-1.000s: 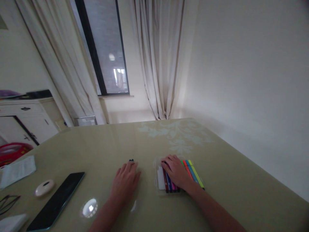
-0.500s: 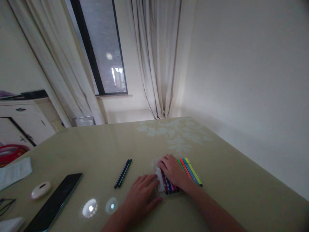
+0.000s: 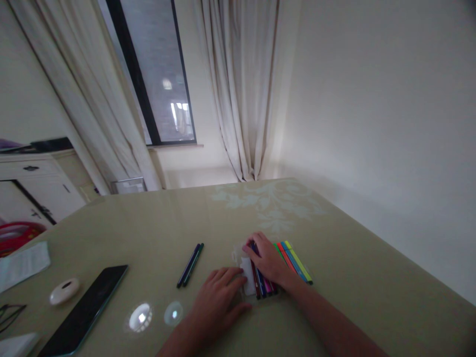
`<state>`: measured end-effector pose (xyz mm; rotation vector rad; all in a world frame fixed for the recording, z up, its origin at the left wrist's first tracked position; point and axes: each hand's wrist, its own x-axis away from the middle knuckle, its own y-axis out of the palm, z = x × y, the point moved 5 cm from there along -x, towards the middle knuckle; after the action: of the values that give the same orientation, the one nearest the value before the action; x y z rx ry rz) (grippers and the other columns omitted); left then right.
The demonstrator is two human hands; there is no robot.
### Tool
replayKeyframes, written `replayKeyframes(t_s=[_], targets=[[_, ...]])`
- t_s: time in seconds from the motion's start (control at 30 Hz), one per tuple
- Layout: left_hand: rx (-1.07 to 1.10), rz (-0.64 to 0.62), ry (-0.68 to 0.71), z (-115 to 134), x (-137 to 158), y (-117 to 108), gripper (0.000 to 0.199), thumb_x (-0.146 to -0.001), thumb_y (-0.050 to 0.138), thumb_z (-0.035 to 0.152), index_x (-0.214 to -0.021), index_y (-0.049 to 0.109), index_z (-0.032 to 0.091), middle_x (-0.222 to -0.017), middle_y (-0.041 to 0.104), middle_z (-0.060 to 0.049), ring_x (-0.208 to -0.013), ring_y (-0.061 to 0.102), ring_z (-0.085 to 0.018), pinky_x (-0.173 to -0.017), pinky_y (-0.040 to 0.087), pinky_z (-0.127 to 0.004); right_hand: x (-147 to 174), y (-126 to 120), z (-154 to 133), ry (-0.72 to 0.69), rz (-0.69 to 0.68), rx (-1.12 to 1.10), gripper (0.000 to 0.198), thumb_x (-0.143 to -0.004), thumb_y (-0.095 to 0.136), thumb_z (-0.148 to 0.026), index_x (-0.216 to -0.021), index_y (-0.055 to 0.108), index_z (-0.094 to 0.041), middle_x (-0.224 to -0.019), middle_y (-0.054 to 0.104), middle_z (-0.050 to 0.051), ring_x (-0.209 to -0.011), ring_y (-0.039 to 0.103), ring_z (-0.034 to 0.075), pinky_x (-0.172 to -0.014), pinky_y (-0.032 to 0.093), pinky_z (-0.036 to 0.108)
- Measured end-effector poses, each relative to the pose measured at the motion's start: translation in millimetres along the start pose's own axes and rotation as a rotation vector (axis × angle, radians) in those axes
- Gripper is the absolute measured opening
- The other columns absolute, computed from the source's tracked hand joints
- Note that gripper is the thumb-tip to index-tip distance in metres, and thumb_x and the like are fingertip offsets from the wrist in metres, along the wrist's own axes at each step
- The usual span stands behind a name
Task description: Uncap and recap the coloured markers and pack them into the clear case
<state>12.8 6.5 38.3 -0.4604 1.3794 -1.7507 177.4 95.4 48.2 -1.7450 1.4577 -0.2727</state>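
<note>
A clear plastic case point(image 3: 238, 255) of coloured markers lies on the table before me. My right hand point(image 3: 268, 260) is over its middle, thumb and fingers curled round the far end of a dark marker point(image 3: 254, 247). Out from under this hand show several markers: brown, blue and purple ones at its near side, and green, red, blue and a yellow marker point(image 3: 297, 260) to the right. My left hand point(image 3: 219, 295) rests at the case's left side, fingers spread, fingertips touching a white insert point(image 3: 248, 277). Two dark markers point(image 3: 190, 265) lie side by side, apart from the case, farther left.
A black phone point(image 3: 85, 310) lies at the left, with a white oval object point(image 3: 64, 291) and a pale cloth or mask point(image 3: 24, 265) beyond it. A dark cable point(image 3: 11, 315) is at the left edge. A wall point(image 3: 390, 173) runs along the table's right side.
My right hand has risen slightly and its fingers have arched, so the dark marker's end shows beneath them. The left hand stays nearly where it was.
</note>
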Motion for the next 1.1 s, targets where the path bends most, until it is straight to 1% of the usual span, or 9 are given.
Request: replayKeyframes(t_s=[0.13, 0.33, 0.5, 0.6, 0.77, 0.87, 0.93, 1.0, 1.1], targets=[[0.003, -0.014, -0.005, -2, 0, 1, 0.045, -0.096, 0.066, 0.049, -0.136, 0.061, 0.029, -0.144, 0.063, -0.009, -0.128, 0.06, -0.031, -0.108, 0.048, -0.051, -2, -8, 2, 0.002, 0.101, -0.129, 0.022, -0.101, 0.054, -0.037, -0.086, 0.059, -0.021, -0.088, 0.062, 0.002, -0.084, 0.058, 0.019, -0.078, 0.045, 0.031], [-0.006, -0.005, -0.014, -6, 0, 4, 0.046, -0.097, 0.065, 0.044, -0.139, 0.058, 0.029, -0.148, 0.06, -0.008, -0.13, 0.058, -0.03, -0.11, 0.047, -0.051, -1, -16, 5, 0.054, 0.051, -0.219, 0.05, -0.103, 0.048, -0.055, -0.065, 0.049, -0.022, -0.061, 0.049, -0.004, -0.062, 0.047, 0.016, -0.06, 0.034, 0.029], [-0.005, 0.048, 0.042, -5, 3, 2, 0.057, -0.098, 0.059, 0.055, -0.148, 0.05, 0.028, -0.152, 0.056, -0.009, -0.136, 0.053, -0.031, -0.114, 0.044, -0.051, 4, -28, 4, 0.144, 0.236, -0.308, 0.051, -0.103, 0.045, -0.06, -0.067, 0.048, -0.023, -0.062, 0.048, -0.004, -0.062, 0.048, 0.016, -0.061, 0.036, 0.029], [-0.004, 0.163, 0.077, -3, 3, -2, 0.068, -0.099, 0.055, 0.058, -0.156, 0.038, 0.025, -0.155, 0.051, -0.012, -0.141, 0.046, -0.032, -0.117, 0.04, -0.051, 12, -14, -11, 0.161, 0.174, -0.366, 0.05, -0.102, 0.046, -0.062, -0.071, 0.051, -0.023, -0.064, 0.05, -0.003, -0.062, 0.049, 0.016, -0.06, 0.038, 0.029], [-0.095, 0.248, -0.047, -13, 0, 4, 0.039, -0.108, 0.043, 0.041, -0.14, 0.054, 0.023, -0.12, 0.071, -0.011, -0.108, 0.066, -0.028, -0.099, 0.054, -0.046, 23, 13, -41, 0.096, -0.006, -0.483, 0.045, -0.101, 0.051, -0.061, -0.083, 0.062, -0.022, -0.076, 0.065, 0.0, -0.072, 0.062, 0.017, -0.067, 0.047, 0.028], [-0.191, 0.264, -0.11, -29, 0, 5, 0.038, -0.108, 0.04, 0.03, -0.144, 0.051, 0.019, -0.12, 0.071, -0.012, -0.106, 0.069, -0.027, -0.094, 0.056, -0.043, 20, 6, -37, 0.093, 0.004, -0.533, 0.041, -0.103, 0.048, -0.058, -0.095, 0.065, -0.022, -0.086, 0.07, 0.003, -0.077, 0.066, 0.019, -0.069, 0.049, 0.028], [-0.269, 0.244, -0.197, -42, 1, 2, 0.045, -0.107, 0.039, 0.022, -0.151, 0.044, 0.017, -0.124, 0.069, -0.014, -0.11, 0.069, -0.027, -0.094, 0.057, -0.042, 15, -7, -24, 0.103, 0.08, -0.454, 0.039, -0.106, 0.043, -0.054, -0.1, 0.064, -0.022, -0.09, 0.07, 0.004, -0.081, 0.066, 0.019, -0.072, 0.05, 0.029], [-0.359, 0.192, -0.311, -54, 2, -2, 0.051, -0.104, 0.037, 0.012, -0.154, 0.042, 0.016, -0.125, 0.068, -0.015, -0.11, 0.069, -0.026, -0.095, 0.056, -0.04, 10, -21, -9, 0.074, 0.144, -0.242, 0.037, -0.107, 0.04, -0.048, -0.097, 0.064, -0.021, -0.092, 0.07, 0.006, -0.087, 0.065, 0.021, -0.08, 0.048, 0.031], [-0.463, 0.106, -0.436, -63, 5, -7, 0.064, -0.095, 0.036, -0.002, -0.156, 0.042, 0.016, -0.131, 0.065, -0.016, -0.115, 0.067, -0.025, -0.098, 0.055, -0.038, 4, -27, 10, 0.048, 0.135, 0.001, 0.036, -0.107, 0.036, -0.038, -0.09, 0.063, -0.021, -0.095, 0.069, 0.008, -0.094, 0.063, 0.023, -0.088, 0.045, 0.034]])
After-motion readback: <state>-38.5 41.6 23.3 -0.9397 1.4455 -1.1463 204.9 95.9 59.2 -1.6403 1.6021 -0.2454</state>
